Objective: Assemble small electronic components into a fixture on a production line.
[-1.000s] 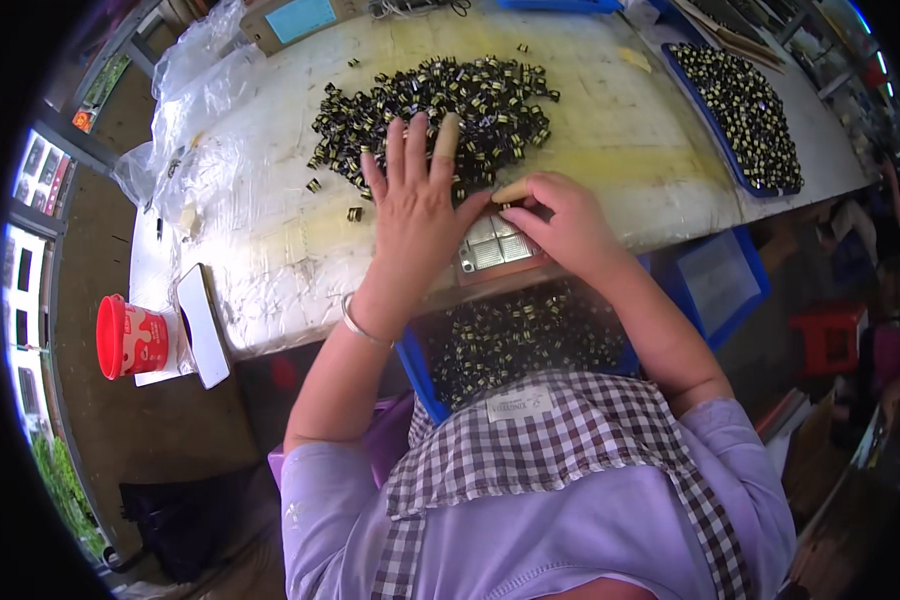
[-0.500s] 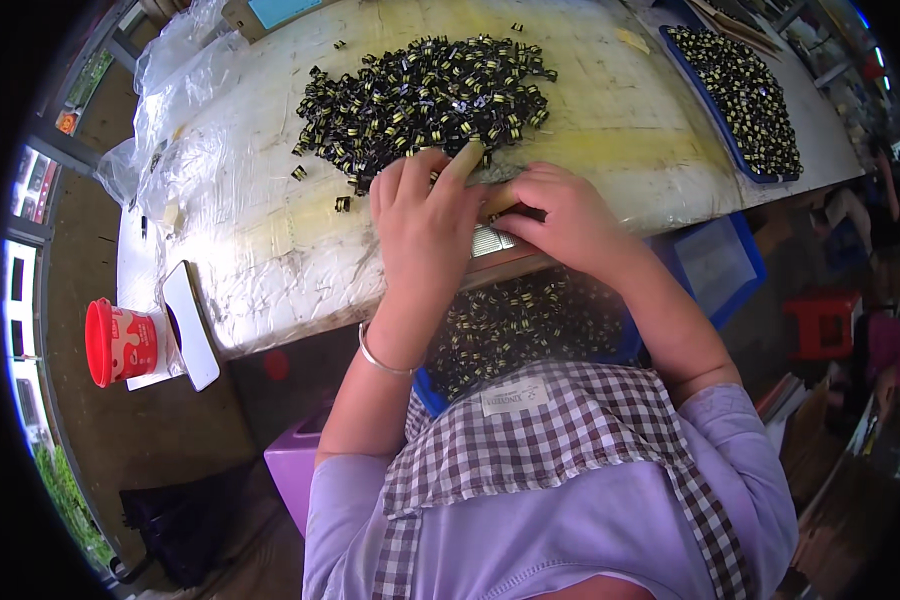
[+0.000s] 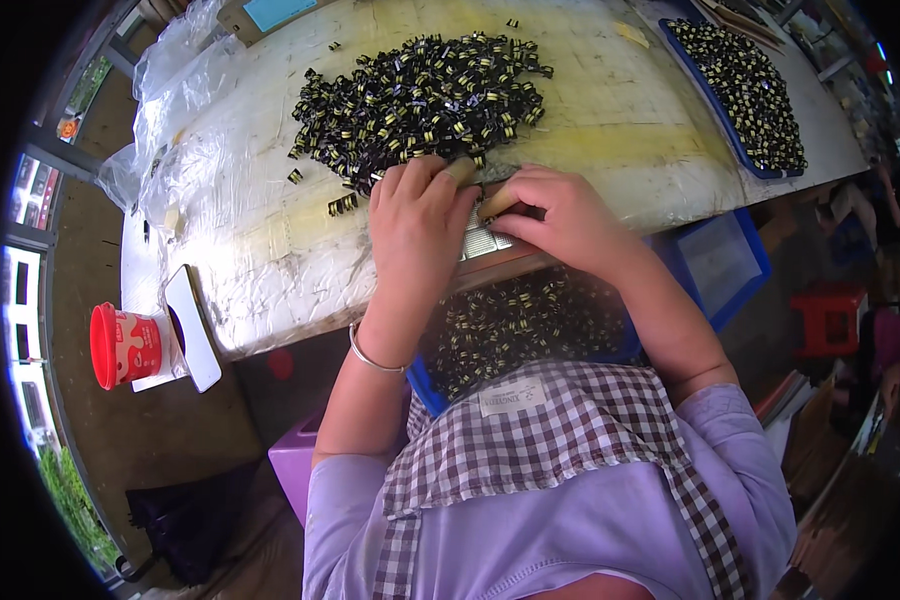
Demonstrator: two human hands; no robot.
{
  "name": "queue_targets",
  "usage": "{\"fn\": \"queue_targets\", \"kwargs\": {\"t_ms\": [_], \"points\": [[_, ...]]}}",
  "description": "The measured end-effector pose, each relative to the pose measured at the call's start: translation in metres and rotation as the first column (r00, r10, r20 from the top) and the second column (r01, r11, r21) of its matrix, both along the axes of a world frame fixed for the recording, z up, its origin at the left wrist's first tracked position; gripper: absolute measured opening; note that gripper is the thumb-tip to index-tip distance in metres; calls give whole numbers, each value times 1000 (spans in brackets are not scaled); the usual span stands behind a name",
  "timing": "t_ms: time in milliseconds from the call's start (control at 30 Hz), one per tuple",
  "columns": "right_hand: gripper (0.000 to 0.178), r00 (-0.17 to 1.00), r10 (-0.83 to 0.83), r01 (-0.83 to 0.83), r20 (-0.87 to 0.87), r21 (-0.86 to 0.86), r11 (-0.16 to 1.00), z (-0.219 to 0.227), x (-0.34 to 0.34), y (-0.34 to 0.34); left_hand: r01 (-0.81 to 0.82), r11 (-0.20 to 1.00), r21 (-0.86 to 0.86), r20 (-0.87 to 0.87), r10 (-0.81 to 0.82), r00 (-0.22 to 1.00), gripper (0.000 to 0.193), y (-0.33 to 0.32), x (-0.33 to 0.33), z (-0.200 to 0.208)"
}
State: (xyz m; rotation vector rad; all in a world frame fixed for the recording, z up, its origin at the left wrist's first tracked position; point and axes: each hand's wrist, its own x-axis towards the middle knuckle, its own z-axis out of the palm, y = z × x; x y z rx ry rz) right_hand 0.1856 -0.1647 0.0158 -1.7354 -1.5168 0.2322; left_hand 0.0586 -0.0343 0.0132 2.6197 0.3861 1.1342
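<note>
My left hand (image 3: pixel 410 225) lies with bent fingers at the near edge of a heap of small black-and-yellow parts (image 3: pixel 420 105). Its fingertips press together over something too small to make out. Close by on the right, my right hand (image 3: pixel 570 220) pinches thumb against index finger, and what sits between them is hidden. Pale finger covers show on both hands. Below the fingertips, a silvery ridged plate (image 3: pixel 480 243) lies at the table's front edge. A few parts (image 3: pixel 342 204) lie in a short row left of my left hand.
Below the table edge, a blue tray (image 3: pixel 425 392) holds many similar parts. Another filled blue tray (image 3: pixel 712 100) stands far right. A red tub (image 3: pixel 125 345) and a white-and-dark flat object (image 3: pixel 195 330) are at left, near crumpled clear plastic (image 3: pixel 175 90). A red stool (image 3: pixel 828 318) stands right.
My left hand's fingers have drawn down and curled, showing more of the silvery plate. The row beside that hand looks longer. My right hand keeps its pinch in nearly the same place.
</note>
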Motion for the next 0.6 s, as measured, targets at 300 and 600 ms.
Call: {"fn": "queue_targets", "kwargs": {"t_ms": [300,600], "points": [[14,994,-40,36,102,38,999,3,-12,-1,220,973,-64,-34,-222,974,23,2,-3,-9],[10,901,-369,405,-230,133,905,5,1,16,192,813,-550,7,-226,974,18,-10,-12,-2]]}}
